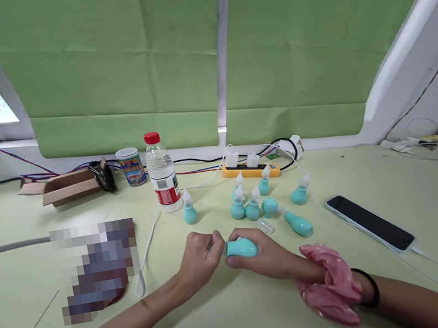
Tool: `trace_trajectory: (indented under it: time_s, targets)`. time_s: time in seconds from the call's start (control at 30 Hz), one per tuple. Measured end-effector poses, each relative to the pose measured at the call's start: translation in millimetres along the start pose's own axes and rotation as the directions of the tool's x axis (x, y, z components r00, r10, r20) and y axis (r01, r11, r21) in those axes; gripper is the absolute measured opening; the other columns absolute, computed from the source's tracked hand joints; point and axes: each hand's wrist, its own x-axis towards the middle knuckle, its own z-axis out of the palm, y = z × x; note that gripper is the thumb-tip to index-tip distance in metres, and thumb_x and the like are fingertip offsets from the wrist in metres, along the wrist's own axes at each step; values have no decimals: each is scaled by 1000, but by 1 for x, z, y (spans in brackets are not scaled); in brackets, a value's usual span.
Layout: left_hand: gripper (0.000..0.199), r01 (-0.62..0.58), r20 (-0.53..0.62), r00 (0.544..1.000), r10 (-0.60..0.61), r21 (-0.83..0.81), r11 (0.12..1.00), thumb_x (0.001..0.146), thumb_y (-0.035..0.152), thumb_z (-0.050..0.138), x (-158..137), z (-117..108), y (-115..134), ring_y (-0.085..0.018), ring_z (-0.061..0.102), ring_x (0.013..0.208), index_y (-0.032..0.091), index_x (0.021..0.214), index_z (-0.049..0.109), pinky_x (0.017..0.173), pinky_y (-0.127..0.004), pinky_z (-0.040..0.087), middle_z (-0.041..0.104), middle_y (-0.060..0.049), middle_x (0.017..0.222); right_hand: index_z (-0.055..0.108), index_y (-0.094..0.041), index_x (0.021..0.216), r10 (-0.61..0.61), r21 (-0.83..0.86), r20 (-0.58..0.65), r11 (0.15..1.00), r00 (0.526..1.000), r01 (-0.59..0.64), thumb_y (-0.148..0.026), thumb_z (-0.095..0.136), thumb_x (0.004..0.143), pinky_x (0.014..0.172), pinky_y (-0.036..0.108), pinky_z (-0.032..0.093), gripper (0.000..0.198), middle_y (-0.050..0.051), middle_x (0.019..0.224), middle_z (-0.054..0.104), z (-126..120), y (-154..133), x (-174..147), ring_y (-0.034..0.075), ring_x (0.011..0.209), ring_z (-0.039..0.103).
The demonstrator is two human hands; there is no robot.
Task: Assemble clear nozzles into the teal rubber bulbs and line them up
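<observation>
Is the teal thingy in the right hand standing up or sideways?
Sideways: the right hand holds the teal bulb, one end toward the left hand.

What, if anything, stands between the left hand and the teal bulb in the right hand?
Nothing visible does. The left hand, closed, is right by one end of the teal bulb held in the right hand; whether they touch is unclear. The clear plastic piece lies beyond the right hand, out of that path.

A head-worn camera looks forward and down, near the hands (201, 257), with green blinds (183, 52) beyond
</observation>
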Motion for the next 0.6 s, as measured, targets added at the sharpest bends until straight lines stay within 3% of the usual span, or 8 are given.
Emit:
trace_trajectory:
  time_s: [0.07, 0.13, 0.27, 0.43, 0.5, 0.6]
  targets:
    - [36, -92, 1, 996, 92, 15, 996, 75, 24, 29, 1, -1, 0, -5, 12, 39, 18, 43, 13, 39, -23, 14, 12, 6, 41, 46, -17, 73, 117, 216, 143, 965, 983, -147, -38, 61, 67, 39, 15, 27, 27, -6, 57, 39, -2, -1, 1, 4, 46, 34]
    - [37, -187, 7, 982, 187, 7, 982, 76, 22, 29, 2, -4, 1, -5, 14, 37, 17, 42, 16, 39, -22, 16, 16, 6, 38, 43, -18, 74, 173, 384, 339, 872, 925, -303, -40, 59, 69, 34, 14, 18, 28, -7, 54, 36, -4, 1, 2, 2, 40, 26]
    - [40, -341, 95, 933, 348, -79, 937, 79, 14, 27, 2, -10, 4, -5, 28, 34, 16, 40, 31, 40, -19, 25, 34, 4, 35, 44, -17, 79, 74, 551, 616, 671, 784, -496, -42, 49, 77, 30, 13, 9, 26, -8, 51, 35, -8, 5, 2, 0, 35, 13]
    - [33, -578, 85, 812, 577, -14, 816, 76, 11, 32, 3, -18, 10, -7, 24, 35, 17, 44, 29, 38, -21, 22, 32, 4, 35, 47, -15, 84, -12, 530, 767, 576, 642, -622, -44, 43, 80, 28, 11, 8, 30, -8, 50, 35, -12, 4, 2, -1, 33, 10]
    - [30, -647, 104, 759, 642, 20, 762, 74, 10, 32, 4, -20, 11, -8, 25, 36, 18, 45, 29, 38, -22, 22, 33, 4, 35, 48, -14, 85, -19, 513, 790, 568, 613, -644, -46, 40, 81, 27, 11, 9, 33, -8, 49, 35, -12, 3, 1, -1, 32, 9]
    - [28, -711, 153, 699, 699, 44, 702, 74, 10, 32, 4, -21, 11, -9, 27, 37, 18, 48, 31, 39, -22, 25, 39, 2, 37, 49, -13, 84, -11, 507, 794, 564, 608, -652, -48, 37, 82, 26, 11, 10, 37, -7, 47, 35, -11, 3, 0, 0, 31, 10]
